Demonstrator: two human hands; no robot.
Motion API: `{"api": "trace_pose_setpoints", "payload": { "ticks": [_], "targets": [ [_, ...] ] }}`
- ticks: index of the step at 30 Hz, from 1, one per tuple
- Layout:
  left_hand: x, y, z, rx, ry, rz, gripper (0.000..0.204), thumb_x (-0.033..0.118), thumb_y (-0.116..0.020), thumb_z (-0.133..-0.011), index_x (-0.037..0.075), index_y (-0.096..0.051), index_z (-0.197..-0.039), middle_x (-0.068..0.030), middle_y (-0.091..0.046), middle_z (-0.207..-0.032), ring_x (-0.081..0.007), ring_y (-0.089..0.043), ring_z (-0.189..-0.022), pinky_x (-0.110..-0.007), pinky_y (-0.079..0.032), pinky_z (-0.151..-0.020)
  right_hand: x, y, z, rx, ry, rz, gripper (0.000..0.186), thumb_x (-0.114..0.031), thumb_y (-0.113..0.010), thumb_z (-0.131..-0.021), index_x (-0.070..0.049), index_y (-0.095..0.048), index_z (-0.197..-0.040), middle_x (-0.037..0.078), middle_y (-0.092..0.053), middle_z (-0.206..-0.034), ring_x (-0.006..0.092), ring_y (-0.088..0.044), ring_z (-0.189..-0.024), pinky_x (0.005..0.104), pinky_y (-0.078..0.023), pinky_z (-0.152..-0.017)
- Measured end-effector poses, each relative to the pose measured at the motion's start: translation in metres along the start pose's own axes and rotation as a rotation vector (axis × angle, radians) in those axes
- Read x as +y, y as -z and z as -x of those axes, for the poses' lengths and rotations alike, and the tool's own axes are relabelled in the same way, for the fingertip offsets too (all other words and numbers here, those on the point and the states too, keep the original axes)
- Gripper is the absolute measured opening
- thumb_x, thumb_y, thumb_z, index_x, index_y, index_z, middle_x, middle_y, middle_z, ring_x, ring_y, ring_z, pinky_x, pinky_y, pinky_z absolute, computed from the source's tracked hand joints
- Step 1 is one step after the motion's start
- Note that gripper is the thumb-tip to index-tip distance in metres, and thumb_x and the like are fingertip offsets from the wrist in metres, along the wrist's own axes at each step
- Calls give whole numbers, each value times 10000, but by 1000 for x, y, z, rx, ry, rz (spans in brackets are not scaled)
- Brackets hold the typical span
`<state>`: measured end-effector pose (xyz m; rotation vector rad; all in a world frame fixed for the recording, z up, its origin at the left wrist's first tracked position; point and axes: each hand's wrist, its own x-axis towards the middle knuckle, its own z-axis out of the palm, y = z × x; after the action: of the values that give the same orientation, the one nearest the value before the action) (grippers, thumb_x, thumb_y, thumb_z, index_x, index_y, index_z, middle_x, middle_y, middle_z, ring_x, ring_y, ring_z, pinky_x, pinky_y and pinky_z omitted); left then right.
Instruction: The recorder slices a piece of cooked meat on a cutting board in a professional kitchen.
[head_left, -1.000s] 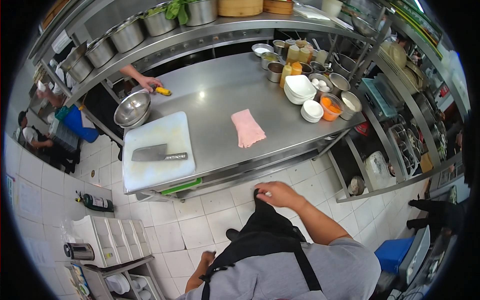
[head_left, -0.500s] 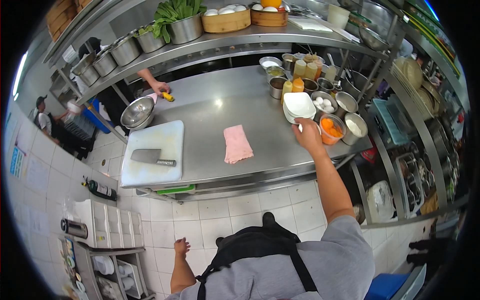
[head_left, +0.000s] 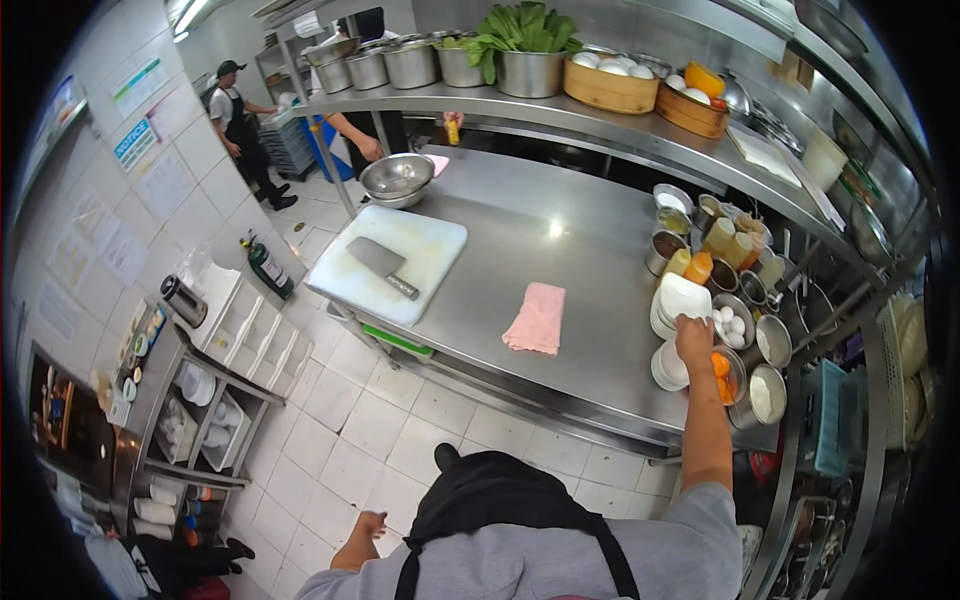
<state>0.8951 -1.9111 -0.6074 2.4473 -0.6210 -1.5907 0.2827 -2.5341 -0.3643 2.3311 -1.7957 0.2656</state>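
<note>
My right hand [head_left: 695,342] is at the right end of the steel table, its fingers bent over the near rim of a stacked white square dish [head_left: 685,296]. Just left of that wrist stands a small stack of white round bowls [head_left: 669,368]. To its right are a tub of orange pieces [head_left: 722,376] and a steel pot of white eggs [head_left: 730,326]. My left hand [head_left: 369,524] hangs beside the black apron above the floor, empty, its fingers loosely apart. A folded pink cloth [head_left: 535,317] lies mid-table.
A cleaver [head_left: 380,262] rests on a white cutting board [head_left: 425,235] at the left, near a steel bowl [head_left: 397,178]. Squeeze bottles [head_left: 718,238] crowd the right side. A shelf [head_left: 480,103] crosses above the back edge. A co-worker's hand [head_left: 453,119] holds something yellow.
The view has swung left, shifting the table rightward in it. My right hand has moved from beside the round bowls onto the square dish's rim. The co-worker's hand has lifted the yellow item.
</note>
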Motion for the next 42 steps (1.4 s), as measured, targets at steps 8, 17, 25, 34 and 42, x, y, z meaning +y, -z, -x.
{"api": "trace_pose_setpoints", "payload": {
  "ticks": [8, 17, 25, 34, 42],
  "targets": [
    [16, -19, -2, 226, 278, 445, 438, 390, -627, -977, -37, -696, -1045, -188, -739, -981, -315, -736, -807, -468, -588, -681, 30, 29, 5, -68, -74, 6, 254, -192, -762, -853, -96, -723, -1084, 176, -712, -1060, 356, -631, -1127, 579, -351, -1092],
    [91, -39, -39, 300, -142, 224, 457, 420, -703, -886, -10, -762, -1032, -178, -765, -886, -302, -741, -843, -412, -587, -800, -83, 115, -16, 56, 267, -484, 316, -92, -765, -816, 15, -705, -1108, 279, -715, -994, 478, -675, -970, 481, -537, -848],
    [39, -24, -34, 328, 43, 336, 465, 441, -659, -902, -11, -769, -872, -185, -762, -821, -297, -739, -718, -423, -601, -721, -271, 67, -54, -426, 669, -812, 359, -206, -794, -851, 36, -690, -1095, 219, -720, -980, 341, -710, -872, 418, -527, -820],
    [-30, -52, 12, 354, 292, 577, 388, 340, -653, -919, -3, -731, -755, -150, -730, -745, -266, -752, -687, -420, -612, -603, -380, -43, -104, -169, 612, -330, 216, -144, -647, -922, -89, -704, -1124, 174, -758, -1016, 347, -706, -1046, 473, -461, -982],
    [-26, -80, 22, 287, 315, 615, 426, 376, -655, -947, -33, -733, -858, -155, -747, -827, -293, -779, -812, -424, -628, -646, -349, -49, -77, 124, 353, -785, 365, -155, -633, -945, -27, -632, -1288, 197, -675, -1260, 390, -579, -1253, 507, -365, -1132]
  ]
}}
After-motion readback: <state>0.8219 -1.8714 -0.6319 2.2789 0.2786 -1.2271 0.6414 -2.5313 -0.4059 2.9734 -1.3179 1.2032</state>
